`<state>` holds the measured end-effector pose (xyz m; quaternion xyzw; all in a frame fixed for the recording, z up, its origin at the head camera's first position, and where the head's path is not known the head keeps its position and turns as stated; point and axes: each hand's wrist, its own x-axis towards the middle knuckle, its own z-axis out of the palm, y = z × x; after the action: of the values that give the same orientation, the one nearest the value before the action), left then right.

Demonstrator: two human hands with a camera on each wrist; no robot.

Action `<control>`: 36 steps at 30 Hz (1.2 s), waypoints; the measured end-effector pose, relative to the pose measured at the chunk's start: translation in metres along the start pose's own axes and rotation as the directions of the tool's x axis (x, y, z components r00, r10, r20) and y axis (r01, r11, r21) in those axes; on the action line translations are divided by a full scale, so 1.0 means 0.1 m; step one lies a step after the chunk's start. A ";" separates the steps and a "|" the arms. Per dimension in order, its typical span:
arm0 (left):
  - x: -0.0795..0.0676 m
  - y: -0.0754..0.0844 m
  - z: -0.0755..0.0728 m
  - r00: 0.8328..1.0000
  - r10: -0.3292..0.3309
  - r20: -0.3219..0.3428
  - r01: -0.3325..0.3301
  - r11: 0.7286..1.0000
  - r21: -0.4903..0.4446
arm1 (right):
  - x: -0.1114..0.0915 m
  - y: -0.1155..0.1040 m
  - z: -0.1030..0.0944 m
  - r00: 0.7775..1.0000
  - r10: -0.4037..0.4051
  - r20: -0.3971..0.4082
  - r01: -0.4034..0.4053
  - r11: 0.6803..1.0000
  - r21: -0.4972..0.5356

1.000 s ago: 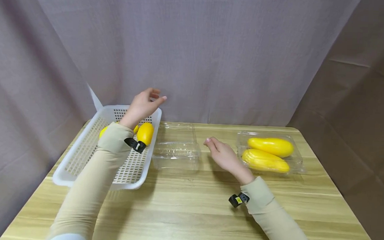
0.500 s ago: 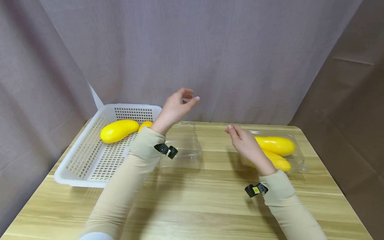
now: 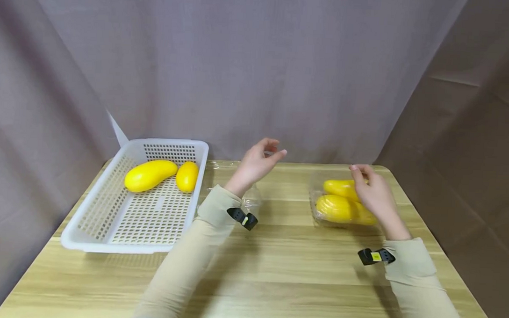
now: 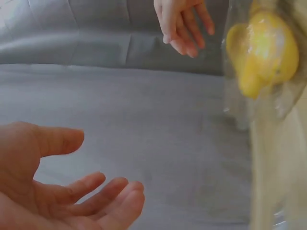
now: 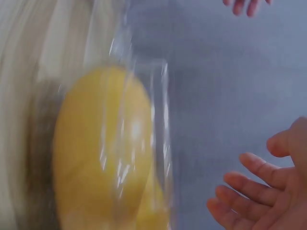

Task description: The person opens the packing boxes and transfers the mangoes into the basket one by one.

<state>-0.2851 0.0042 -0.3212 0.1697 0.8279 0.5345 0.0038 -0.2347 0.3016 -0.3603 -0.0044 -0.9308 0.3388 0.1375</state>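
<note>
While left hand [image 3: 256,163] hovers, right hand [image 3: 374,195] aloft

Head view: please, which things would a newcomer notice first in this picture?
Bright yellow catches the eye first: two fruits lie in the white basket at left, two more fruits in a clear box at right. Next, the left hand hangs between basket and box and the right hand near the box, neither gripping anything.

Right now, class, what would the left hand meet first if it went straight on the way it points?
Probably the curtain behind the table; nothing shows between it and the left hand, though the depth is unclear.
</note>
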 end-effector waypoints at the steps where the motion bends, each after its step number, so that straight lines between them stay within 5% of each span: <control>1: 0.00 -0.03 0.03 1.000 -0.005 0.014 0.005 1.000 -0.016 | -0.02 0.05 -0.03 1.000 0.002 -0.024 -0.002 1.000 -0.008; 7: -0.06 -0.18 0.30 0.997 -0.027 0.066 0.033 0.995 -0.092 | -0.11 0.36 -0.18 0.991 0.033 -0.132 -0.038 0.999 -0.036; 21: -0.24 -0.39 0.94 0.995 -0.010 0.099 0.020 0.995 -0.102 | -0.26 0.84 -0.26 0.954 0.224 -0.200 -0.218 0.975 0.052; 36: -0.30 -0.59 1.25 0.990 -0.094 0.106 0.106 0.988 -0.111 | -0.32 1.15 -0.20 0.958 0.287 0.028 -0.288 0.952 0.099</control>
<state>-0.2498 0.0849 -0.4320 0.1540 0.8015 0.5719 0.0824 -0.2089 0.4000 -0.4265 -0.1304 -0.9025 0.4024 0.0807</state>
